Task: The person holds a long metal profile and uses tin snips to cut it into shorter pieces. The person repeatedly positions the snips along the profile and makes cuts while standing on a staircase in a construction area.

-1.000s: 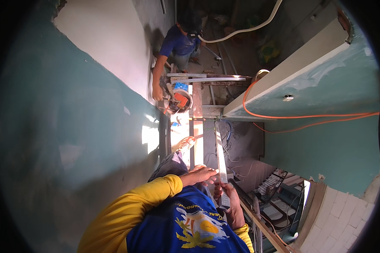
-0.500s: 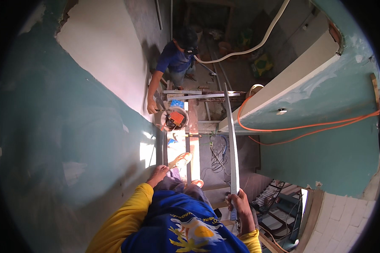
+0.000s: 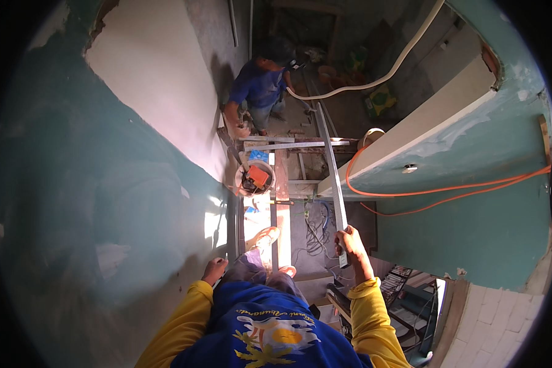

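Note:
My right hand (image 3: 352, 244) is closed around a long, grey metal strip (image 3: 332, 172), which reaches forward past the planks (image 3: 283, 222) toward the far opening. My left hand (image 3: 215, 268) is low beside the left wall, its fingers curled around something small that I cannot make out. My sandalled feet (image 3: 265, 237) stand on or just over the planks below. Ahead of them sits a round bucket (image 3: 241, 184) with an orange object and dark tools in it, near a blue item (image 3: 257, 155).
A co-worker in a blue shirt (image 3: 254, 86) crouches or stands beyond the bucket by the left wall. An orange cord (image 3: 411, 193) loops along the right teal wall. A pale hose (image 3: 374, 83) curves overhead. At lower right is a lower level with a dark metal rack (image 3: 398, 276).
My left hand has left the strip and moved leftward. My right hand has raised the strip and pushed it forward. The co-worker's lowered arm has drawn up toward their body.

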A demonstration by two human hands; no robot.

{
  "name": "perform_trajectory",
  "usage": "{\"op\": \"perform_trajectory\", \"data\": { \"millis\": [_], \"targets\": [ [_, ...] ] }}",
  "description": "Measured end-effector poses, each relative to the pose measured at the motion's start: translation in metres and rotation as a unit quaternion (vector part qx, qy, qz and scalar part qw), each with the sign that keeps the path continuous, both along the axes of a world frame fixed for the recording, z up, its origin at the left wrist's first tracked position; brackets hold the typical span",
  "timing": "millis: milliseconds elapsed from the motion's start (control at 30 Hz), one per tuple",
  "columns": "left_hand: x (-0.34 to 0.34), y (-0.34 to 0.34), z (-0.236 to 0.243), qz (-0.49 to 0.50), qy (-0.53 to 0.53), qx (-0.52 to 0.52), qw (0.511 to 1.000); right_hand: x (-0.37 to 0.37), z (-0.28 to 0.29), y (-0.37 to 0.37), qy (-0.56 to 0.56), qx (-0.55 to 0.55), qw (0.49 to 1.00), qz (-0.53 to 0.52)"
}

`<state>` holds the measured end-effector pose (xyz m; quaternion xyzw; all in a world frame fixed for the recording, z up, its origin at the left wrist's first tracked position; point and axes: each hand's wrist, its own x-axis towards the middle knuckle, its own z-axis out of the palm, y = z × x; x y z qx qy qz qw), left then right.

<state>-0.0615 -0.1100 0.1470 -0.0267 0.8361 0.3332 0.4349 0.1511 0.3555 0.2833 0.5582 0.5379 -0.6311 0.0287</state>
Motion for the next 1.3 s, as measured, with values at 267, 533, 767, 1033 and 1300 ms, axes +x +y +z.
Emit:
{"op": "perform_trajectory", "data": {
  "millis": [267, 533, 767, 1033, 1300],
  "targets": [
    [-0.009, 0.012, -0.010, 0.021, -0.004, 0.007, 1.000, -0.002, 0.028, -0.001, -0.009, 0.018, 0.999, 0.031],
    [-0.011, 0.017, -0.011, -0.007, -0.012, 0.026, 1.000, 0.043, 0.059, -0.078, -0.001, -0.043, 0.999, -0.019],
    [-0.013, 0.018, -0.003, 0.003, -0.005, 0.029, 1.000, 0.078, 0.063, -0.113, 0.007, -0.063, 0.996, -0.055],
    [-0.021, 0.031, 0.001, -0.043, -0.030, 0.009, 0.999, 0.116, 0.063, -0.143, 0.024, -0.064, 0.996, -0.053],
    [-0.018, 0.052, -0.006, -0.056, -0.027, 0.031, 0.998, 0.138, 0.070, -0.170, 0.028, -0.085, 0.992, -0.087]
  ]
}}
